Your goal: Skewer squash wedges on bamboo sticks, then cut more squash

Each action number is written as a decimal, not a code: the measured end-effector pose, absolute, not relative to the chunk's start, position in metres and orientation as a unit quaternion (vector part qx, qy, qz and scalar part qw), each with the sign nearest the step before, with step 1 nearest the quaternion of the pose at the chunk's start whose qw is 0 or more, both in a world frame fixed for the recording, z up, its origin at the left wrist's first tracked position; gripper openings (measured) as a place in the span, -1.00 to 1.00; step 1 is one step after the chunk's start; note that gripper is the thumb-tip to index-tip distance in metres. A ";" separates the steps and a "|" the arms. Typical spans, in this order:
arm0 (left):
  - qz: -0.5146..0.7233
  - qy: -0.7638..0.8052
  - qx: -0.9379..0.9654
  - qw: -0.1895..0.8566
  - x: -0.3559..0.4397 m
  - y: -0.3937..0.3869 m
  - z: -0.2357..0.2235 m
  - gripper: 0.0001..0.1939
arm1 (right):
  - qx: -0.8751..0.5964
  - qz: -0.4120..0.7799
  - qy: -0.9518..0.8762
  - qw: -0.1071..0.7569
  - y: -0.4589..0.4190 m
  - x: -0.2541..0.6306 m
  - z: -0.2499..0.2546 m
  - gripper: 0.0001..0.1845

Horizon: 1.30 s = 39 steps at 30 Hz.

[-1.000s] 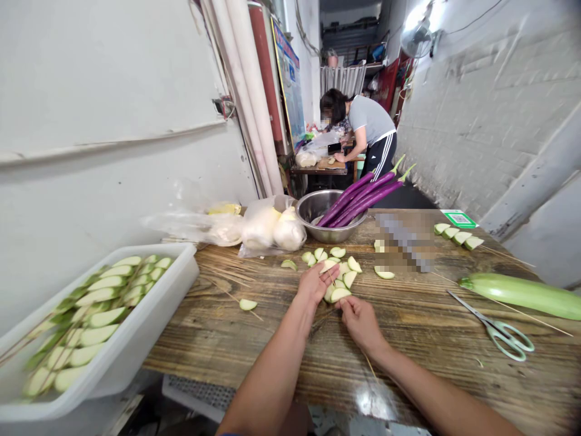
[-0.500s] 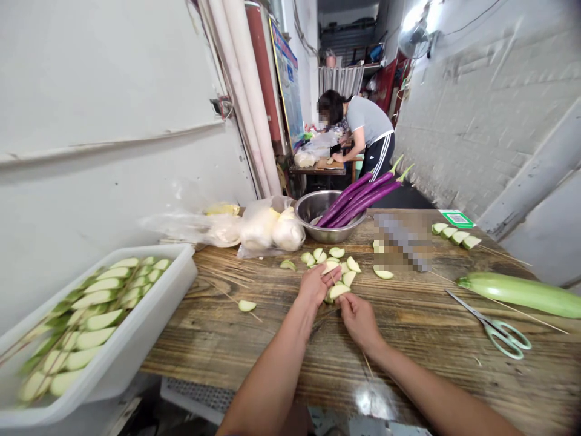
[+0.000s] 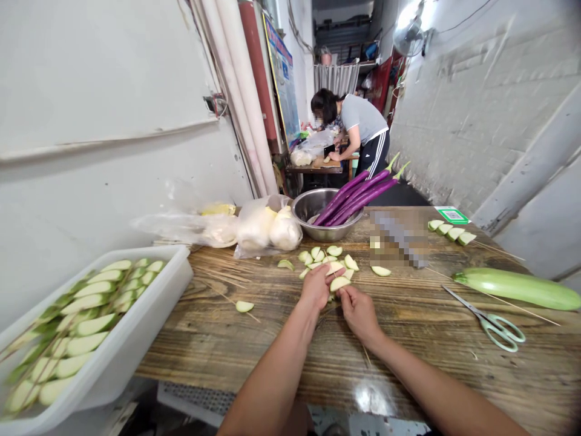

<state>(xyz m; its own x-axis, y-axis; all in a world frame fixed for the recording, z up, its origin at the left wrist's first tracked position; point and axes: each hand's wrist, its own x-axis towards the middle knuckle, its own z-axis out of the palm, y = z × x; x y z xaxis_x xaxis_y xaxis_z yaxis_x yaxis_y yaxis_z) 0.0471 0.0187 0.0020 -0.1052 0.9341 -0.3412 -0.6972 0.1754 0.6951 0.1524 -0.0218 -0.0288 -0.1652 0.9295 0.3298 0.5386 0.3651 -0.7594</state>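
My left hand (image 3: 316,287) is closed around a pale green zucchini slice (image 3: 334,267), fingers curled beneath it. Close by, the fingers of my right hand (image 3: 361,312) pinch a thin bamboo skewer (image 3: 365,356), whose lower end sticks out below the palm. A second half-round slice (image 3: 340,283) sits at my right fingertips, apparently on the skewer; the exact spot where the stick enters is hidden. Just beyond both hands, several cut zucchini slices (image 3: 315,255) lie in a loose pile on the wooden table (image 3: 290,345).
At left stands a white bin (image 3: 181,266) of skewered slices. Bare skewers (image 3: 222,266), bagged white food (image 3: 261,230) and a steel bowl (image 3: 302,212) with purple eggplants (image 3: 358,194) lie behind. Rightward are a blurred knife (image 3: 399,239), whole zucchini (image 3: 512,287) and scissors (image 3: 494,324). A person (image 3: 361,121) bends over another table.
My hands have lifted slightly, and the slice at my right fingertips sits a little higher, closer to the one in my left hand. The camera view has shifted slightly.
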 end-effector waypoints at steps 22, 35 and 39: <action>0.506 0.632 0.519 0.274 0.039 0.004 0.005 -0.72 | -0.575 0.152 -0.628 0.501 0.013 0.186 -0.018 -0.62; 0.274 0.668 0.684 0.108 0.045 -0.006 -0.008 -0.76 | -0.593 0.187 -0.586 0.520 0.026 0.191 -0.025 -0.66; 0.286 0.661 0.673 0.168 0.035 -0.001 -0.004 -0.80 | -0.590 0.192 -0.585 0.522 0.026 0.191 -0.027 -0.67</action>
